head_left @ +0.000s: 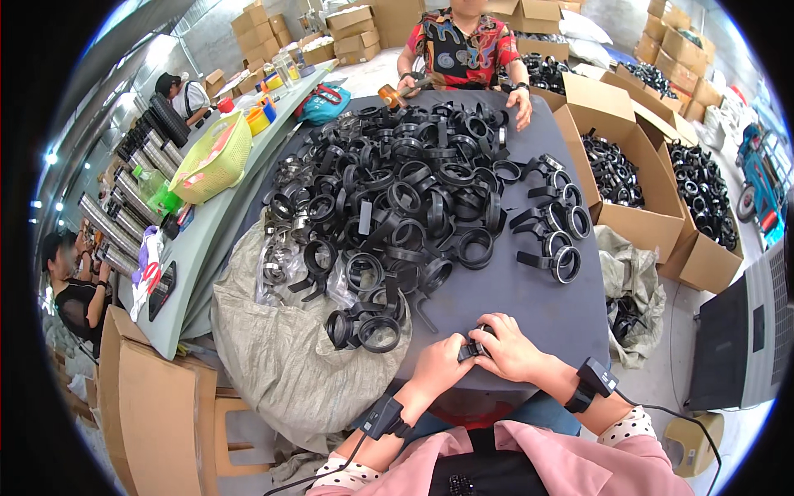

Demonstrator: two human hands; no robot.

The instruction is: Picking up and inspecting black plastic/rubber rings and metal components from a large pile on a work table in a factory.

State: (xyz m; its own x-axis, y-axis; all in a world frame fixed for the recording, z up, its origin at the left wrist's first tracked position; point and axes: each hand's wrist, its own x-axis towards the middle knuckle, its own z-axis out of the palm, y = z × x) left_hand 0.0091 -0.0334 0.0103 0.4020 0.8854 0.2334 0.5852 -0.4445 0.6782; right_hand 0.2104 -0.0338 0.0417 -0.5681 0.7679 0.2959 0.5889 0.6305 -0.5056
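Note:
Near the table's front edge, my left hand (pixel 441 364) and my right hand (pixel 509 347) meet around one black ring-shaped part with a tab (pixel 475 347). Both hands are closed on it, and fingers cover most of the ring. Ahead and to the left lies a large heap of similar black ring parts (pixel 405 194), several with tabs or straps. To the right of the heap, several rings with bright inner bands (pixel 562 258) stand in a loose row on the table. A loose black strip (pixel 426 316) rests just beyond my left hand.
The grey-covered table (pixel 542 331) carries the heap. A woven sack (pixel 273 355) drapes over its left front. Open cardboard boxes of rings (pixel 641 227) stand at right. Across the table a person (pixel 467 50) holds a hammer (pixel 393 95). A green basket (pixel 215 157) sits on the left-hand table.

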